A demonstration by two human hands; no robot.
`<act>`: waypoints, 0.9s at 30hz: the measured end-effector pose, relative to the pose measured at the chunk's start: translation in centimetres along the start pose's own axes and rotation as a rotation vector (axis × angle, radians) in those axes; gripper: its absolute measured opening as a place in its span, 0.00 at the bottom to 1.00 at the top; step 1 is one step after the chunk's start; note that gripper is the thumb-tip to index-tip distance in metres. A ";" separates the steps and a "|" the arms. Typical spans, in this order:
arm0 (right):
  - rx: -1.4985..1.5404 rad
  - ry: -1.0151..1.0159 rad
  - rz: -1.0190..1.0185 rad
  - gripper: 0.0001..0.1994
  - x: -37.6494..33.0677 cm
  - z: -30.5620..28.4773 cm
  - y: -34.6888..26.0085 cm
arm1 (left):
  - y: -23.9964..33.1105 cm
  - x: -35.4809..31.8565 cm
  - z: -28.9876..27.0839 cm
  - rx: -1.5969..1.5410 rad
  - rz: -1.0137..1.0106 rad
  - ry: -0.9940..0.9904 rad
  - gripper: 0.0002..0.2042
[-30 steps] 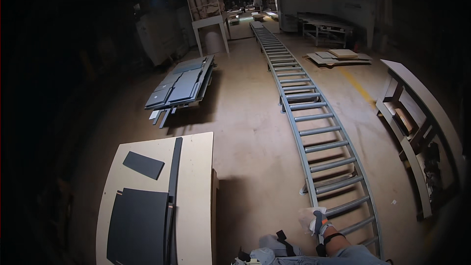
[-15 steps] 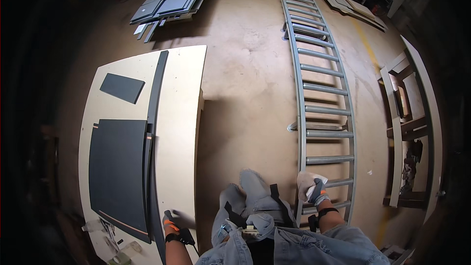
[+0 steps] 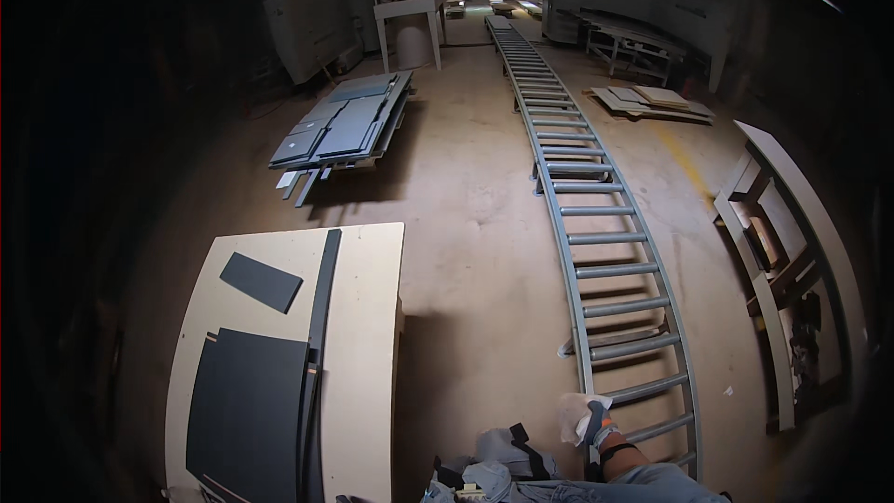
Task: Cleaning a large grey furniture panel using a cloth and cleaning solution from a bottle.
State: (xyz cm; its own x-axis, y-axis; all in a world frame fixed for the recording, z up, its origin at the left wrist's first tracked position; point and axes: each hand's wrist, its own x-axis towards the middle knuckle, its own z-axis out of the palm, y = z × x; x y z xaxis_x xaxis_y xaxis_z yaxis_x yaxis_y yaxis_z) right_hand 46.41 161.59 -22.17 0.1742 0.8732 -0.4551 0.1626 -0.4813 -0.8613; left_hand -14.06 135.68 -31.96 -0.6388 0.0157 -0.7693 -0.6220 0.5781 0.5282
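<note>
My right hand [image 3: 599, 421], in a grey and orange glove, is closed around a pale crumpled cloth [image 3: 572, 419] at the near left rail of the roller conveyor [image 3: 622, 351]. My left hand is out of the picture. At the left stands a cream-topped table [image 3: 364, 363]. A large dark grey panel [image 3: 247, 410] lies on it, with a long narrow dark strip [image 3: 326, 303] along its right side. Farther back on the same top rests a small dark panel [image 3: 262, 281].
Beyond the table is a low stack of grey panels [image 3: 349, 124]. The conveyor runs far ahead. On the right stand a wooden frame shelf [image 3: 773, 317] and, farther off, a low pile of pale boards [image 3: 649, 102]. A white-framed machine stand [image 3: 407, 14] is at the back.
My view has tilted up, so the far hall now shows and things sit lower. My left hand, earlier over the table's near right edge, has left the picture. The right still holds the cloth.
</note>
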 end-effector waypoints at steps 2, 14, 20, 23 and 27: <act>-0.265 0.012 -0.122 0.18 0.0 -0.9 1.3 | 2.1 -3.1 0.9 0.147 0.014 0.065 0.19; 0.884 -0.093 0.269 0.25 1.1 -0.7 -1.0 | 3.7 -5.7 -0.7 0.362 0.055 -0.022 0.26; 0.902 -0.213 0.407 0.26 0.5 3.5 -3.5 | 10.0 -11.6 9.5 0.365 0.035 0.181 0.30; 0.902 -0.112 0.574 0.25 1.0 2.6 -3.3 | 16.2 -17.1 12.6 0.309 0.466 0.073 0.32; 0.839 -0.102 0.459 0.28 2.2 1.8 -6.5 | 22.4 -17.4 9.5 0.649 0.681 0.170 0.31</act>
State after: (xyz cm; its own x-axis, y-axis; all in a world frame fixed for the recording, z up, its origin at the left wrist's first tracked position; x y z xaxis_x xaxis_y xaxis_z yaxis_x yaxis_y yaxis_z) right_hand 44.03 166.77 -17.98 -0.0440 0.6351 -0.7712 -0.6551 -0.6011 -0.4576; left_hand -12.59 156.15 -10.15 -0.8597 0.4267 -0.2807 0.2475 0.8288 0.5018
